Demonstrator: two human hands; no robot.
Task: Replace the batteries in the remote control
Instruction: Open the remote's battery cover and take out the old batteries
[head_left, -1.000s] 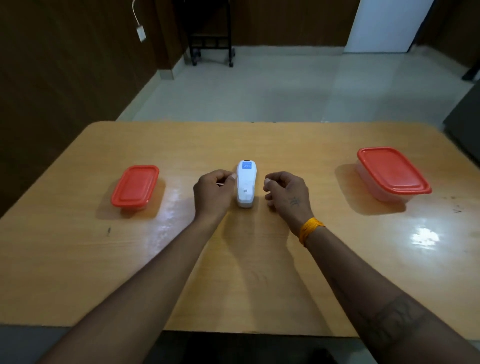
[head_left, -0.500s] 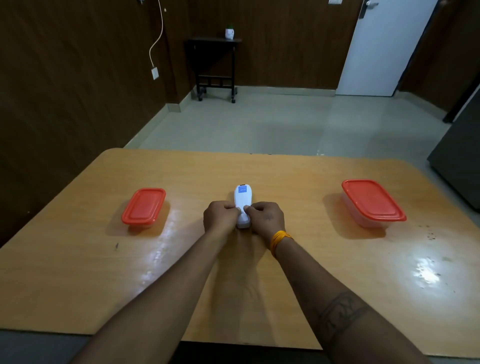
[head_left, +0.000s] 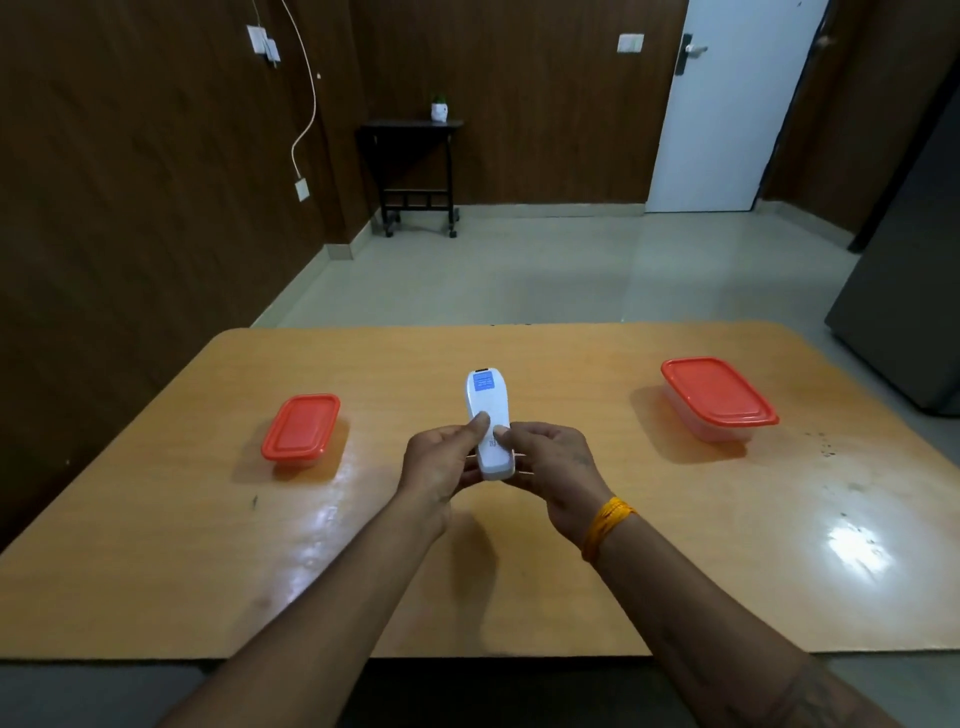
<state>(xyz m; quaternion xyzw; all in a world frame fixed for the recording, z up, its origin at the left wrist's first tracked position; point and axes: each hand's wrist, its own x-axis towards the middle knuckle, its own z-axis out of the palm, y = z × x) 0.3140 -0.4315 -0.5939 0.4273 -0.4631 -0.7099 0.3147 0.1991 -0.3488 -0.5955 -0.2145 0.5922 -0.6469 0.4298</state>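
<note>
A white remote control with a blue label near its far end is held back side up, just above the middle of the wooden table. My left hand grips its near left side, thumb pressed on the back cover. My right hand grips the near right side, its thumb also on the cover beside the left thumb. The cover looks closed. No batteries are in sight.
A small container with a red lid stands on the table to the left. A larger clear container with a red lid stands to the right. Beyond the table are bare floor, a dark side table and a white door.
Both hands closed in on the remote from either side and lifted its near end off the table. Both thumbs now rest on its back. The camera has tilted upward.
</note>
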